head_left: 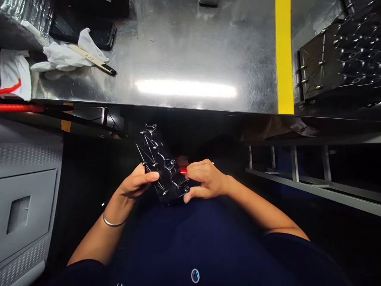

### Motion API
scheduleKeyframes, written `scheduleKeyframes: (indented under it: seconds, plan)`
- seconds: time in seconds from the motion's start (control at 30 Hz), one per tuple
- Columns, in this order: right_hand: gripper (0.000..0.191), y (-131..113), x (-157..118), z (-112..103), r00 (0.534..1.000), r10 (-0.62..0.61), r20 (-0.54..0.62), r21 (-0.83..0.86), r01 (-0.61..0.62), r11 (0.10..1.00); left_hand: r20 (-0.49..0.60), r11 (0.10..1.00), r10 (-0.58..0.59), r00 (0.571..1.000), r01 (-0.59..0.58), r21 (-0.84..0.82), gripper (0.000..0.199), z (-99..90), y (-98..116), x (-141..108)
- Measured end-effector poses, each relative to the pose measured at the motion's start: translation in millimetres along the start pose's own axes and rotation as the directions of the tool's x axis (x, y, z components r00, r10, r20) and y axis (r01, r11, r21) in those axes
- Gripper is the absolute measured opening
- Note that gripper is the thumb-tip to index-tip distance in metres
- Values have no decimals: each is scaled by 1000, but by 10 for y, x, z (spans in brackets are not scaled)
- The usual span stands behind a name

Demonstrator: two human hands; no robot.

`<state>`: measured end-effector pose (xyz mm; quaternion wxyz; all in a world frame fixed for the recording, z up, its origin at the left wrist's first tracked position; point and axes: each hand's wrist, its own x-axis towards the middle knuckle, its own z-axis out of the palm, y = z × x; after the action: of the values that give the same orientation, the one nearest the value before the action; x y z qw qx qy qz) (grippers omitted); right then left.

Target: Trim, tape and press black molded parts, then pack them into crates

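Observation:
A black moulded plastic part [159, 165] with ribs, round bosses and small bright metal pins is held tilted in front of my body, below the table edge. My left hand [138, 180] grips its left side, thumb lying across the face and fingers behind. At the part's right end is my right hand [206, 180], its fingers curled and its thumb close to the lower corner boss. A bit of something red [183, 171] shows between the curled fingers and the part. What the right hand grips is mostly hidden.
A metal table [184, 51] with a yellow tape strip [284, 59] lies ahead. Stacked black parts [336, 63] stand on its right; white gloves [64, 55], a marked stick [92, 59] and a black device [98, 33] lie left. A grey plastic bin [29, 190] and metal rack [294, 163] flank me.

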<state>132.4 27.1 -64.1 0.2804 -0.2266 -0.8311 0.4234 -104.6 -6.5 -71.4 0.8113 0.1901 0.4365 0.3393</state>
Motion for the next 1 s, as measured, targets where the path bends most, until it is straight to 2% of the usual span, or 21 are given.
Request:
scheduleKeyframes:
  seconds: [0.1, 0.27, 0.4, 0.53, 0.63, 0.7, 0.77, 0.8, 0.87, 0.93, 0.97, 1.0]
  plan:
    - [55, 18, 14, 0, 1000, -9, 17, -9, 9, 1000, 15, 1000, -14, 1000, 14, -24, 39, 2, -59, 11]
    - [46, 39, 45, 2, 994, -28, -106, -30, 25, 999, -90, 993, -24, 996, 13, -119, 37, 47, -108, 15]
    - [48, 48, 48, 2, 996, 25, -86, -48, -29, 998, -155, 981, -41, 987, 10, -192, 35, 89, -115, 23]
    - [45, 43, 40, 1, 986, 92, -142, -66, -102, 993, -167, 969, -64, 984, 22, -245, 31, 107, -137, 42]
    - [45, 27, 39, -6, 988, 74, -133, -82, -85, 993, -186, 967, -51, 981, 1, -256, 30, 101, -160, 41]
    - [44, 25, 37, -33, 991, 51, -123, -18, -54, 998, -187, 963, -47, 981, -5, -270, 28, 87, -165, 27]
    - [35, 50, 32, -86, 984, 52, -173, 108, -34, 994, -147, 950, -78, 986, 29, -311, 26, 72, -153, 15]
    - [30, 76, 30, -120, 969, 90, -232, 165, -52, 985, -99, 938, -99, 990, 60, -340, 28, 68, -140, 17]
    - [25, 150, 34, -191, 900, 245, -361, 245, -163, 956, 63, 908, -136, 989, 150, -392, 38, 75, -111, 38]
    - [44, 234, 54, -249, 824, 409, -392, 308, -301, 902, 252, 874, -153, 956, 250, -416, 47, 100, -100, 73]
    - [56, 271, 68, -271, 816, 458, -352, 340, -344, 875, 324, 859, -160, 933, 293, -420, 48, 115, -108, 88]
    - [65, 298, 83, -290, 831, 480, -282, 371, -367, 853, 380, 844, -183, 907, 343, -411, 47, 127, -126, 95]
